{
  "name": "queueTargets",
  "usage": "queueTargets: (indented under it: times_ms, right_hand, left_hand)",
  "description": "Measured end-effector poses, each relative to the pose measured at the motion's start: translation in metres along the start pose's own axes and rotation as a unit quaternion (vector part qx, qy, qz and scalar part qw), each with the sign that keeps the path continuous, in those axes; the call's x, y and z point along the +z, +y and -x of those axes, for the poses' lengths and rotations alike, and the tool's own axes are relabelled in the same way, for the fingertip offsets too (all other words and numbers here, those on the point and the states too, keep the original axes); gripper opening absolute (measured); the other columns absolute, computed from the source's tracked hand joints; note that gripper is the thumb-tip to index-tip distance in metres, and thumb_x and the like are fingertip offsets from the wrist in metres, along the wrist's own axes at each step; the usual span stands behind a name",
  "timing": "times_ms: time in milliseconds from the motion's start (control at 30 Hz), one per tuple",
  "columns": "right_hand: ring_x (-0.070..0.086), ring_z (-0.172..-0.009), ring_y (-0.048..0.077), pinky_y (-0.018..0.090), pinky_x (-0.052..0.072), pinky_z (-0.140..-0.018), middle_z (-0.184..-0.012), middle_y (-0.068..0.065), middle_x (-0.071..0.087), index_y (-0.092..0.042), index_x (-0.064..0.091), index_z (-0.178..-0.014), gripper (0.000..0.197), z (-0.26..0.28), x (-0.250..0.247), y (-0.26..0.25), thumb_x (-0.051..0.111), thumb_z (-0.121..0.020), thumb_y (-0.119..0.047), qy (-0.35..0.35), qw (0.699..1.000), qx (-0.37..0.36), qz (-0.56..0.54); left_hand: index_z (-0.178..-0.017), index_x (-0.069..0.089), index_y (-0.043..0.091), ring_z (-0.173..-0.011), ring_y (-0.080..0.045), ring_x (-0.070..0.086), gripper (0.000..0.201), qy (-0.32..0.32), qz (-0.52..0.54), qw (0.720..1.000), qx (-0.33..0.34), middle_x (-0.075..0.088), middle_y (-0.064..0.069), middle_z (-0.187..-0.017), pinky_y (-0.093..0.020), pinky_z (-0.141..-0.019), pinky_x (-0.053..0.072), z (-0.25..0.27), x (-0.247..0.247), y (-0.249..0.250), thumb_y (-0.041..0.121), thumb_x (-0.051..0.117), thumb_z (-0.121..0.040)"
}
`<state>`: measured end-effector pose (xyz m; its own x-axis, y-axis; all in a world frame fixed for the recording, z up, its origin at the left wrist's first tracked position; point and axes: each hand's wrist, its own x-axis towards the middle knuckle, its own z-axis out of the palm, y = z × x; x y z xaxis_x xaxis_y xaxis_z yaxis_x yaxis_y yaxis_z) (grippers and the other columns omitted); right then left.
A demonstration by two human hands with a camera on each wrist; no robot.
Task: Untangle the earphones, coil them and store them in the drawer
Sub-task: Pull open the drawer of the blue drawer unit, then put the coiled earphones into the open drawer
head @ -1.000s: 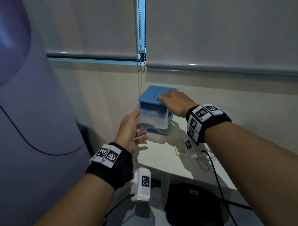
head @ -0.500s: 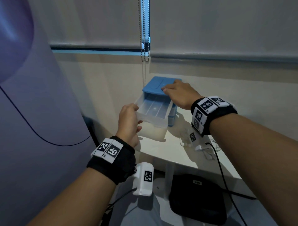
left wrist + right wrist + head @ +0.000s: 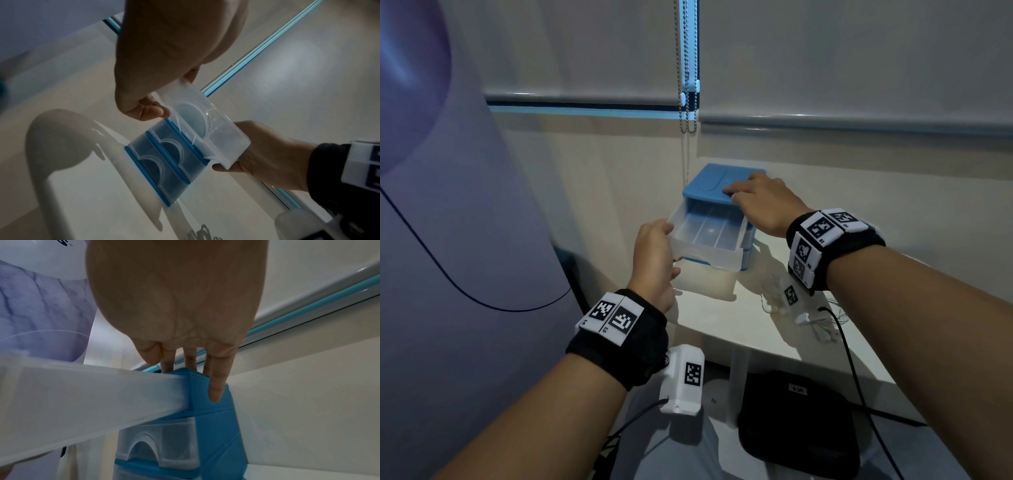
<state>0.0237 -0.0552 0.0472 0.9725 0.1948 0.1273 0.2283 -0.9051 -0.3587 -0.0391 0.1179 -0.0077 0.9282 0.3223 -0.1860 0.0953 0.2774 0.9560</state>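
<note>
**White earphones wait while the drawer is drawn open**

White earphones (image 3: 822,322) are left lying loose on the table (image 3: 739,329), just beside the blue drawer unit (image 3: 717,186) and under the right wrist. The top drawer (image 3: 705,236) is pulled well out and nothing is seen inside it. Its front corner is pinched by the left hand (image 3: 654,260), fingers curled round the rim. The unit is steadied by the right hand (image 3: 763,202), fingers laid straight on its lid, probably so it is not dragged forward.
</note>
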Motion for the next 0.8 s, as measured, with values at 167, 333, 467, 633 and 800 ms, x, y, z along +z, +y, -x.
queueTargets:
  times_ms: [167,333,467,633,800]
  right_hand:
    - [0.038,-0.133,0.032,0.044,0.03,-0.113,-0.151,0.006,0.043,-0.031,0.049,-0.149,0.047,-0.004,0.0,0.002,0.026,-0.109,-0.028,-0.005,1.0,-0.017,0.008]
    - [0.033,-0.136,0.039,0.045,0.029,-0.112,-0.148,0.012,0.039,-0.028,0.046,-0.149,0.043,-0.001,-0.001,0.002,0.03,-0.109,-0.035,0.002,1.0,-0.022,-0.017]
    - [0.033,-0.138,0.035,0.043,0.03,-0.111,-0.15,0.01,0.036,-0.031,0.042,-0.15,0.043,0.007,-0.01,0.015,0.036,-0.108,-0.038,0.044,0.996,-0.033,-0.067]
    - [0.054,-0.119,0.026,0.032,0.038,-0.095,-0.133,0.008,0.056,-0.022,0.057,-0.138,0.035,0.029,-0.036,0.059,0.045,-0.107,-0.032,0.075,0.994,-0.021,-0.079]
    - [0.061,-0.1,0.02,0.028,0.04,-0.085,-0.113,0.005,0.072,-0.018,0.073,-0.119,0.022,0.06,-0.045,0.126,0.06,-0.101,-0.022,0.0,0.998,0.058,-0.022]
  left_hand:
    - [-0.118,0.057,0.028,-0.115,-0.022,0.056,0.024,0.022,-0.022,0.996,0.082,0.059,-0.001,-0.125,-0.034,-0.084,0.043,-0.005,0.001,0.008,0.033,0.054,-0.094]
    - [-0.116,0.054,0.039,-0.124,-0.018,0.036,0.027,0.085,-0.146,0.954,0.248,0.046,0.004,-0.136,-0.046,-0.113,0.031,0.0,0.002,0.024,0.024,0.056,-0.094]
    - [-0.113,0.057,0.037,-0.122,-0.015,0.043,0.033,0.053,-0.179,0.907,0.378,0.046,0.007,-0.129,-0.042,-0.111,0.037,0.009,0.013,0.041,0.014,0.057,-0.09]
    - [-0.098,0.069,0.014,-0.091,-0.01,0.062,0.018,-0.091,-0.179,0.853,0.482,0.066,-0.001,-0.103,-0.022,-0.08,0.052,0.026,0.046,0.049,0.003,0.055,-0.091]
    - [-0.087,0.072,0.018,-0.076,-0.018,0.068,0.017,-0.279,-0.304,0.824,0.388,0.071,0.001,-0.08,-0.028,-0.068,0.053,0.038,0.1,0.023,0.008,0.06,-0.092]
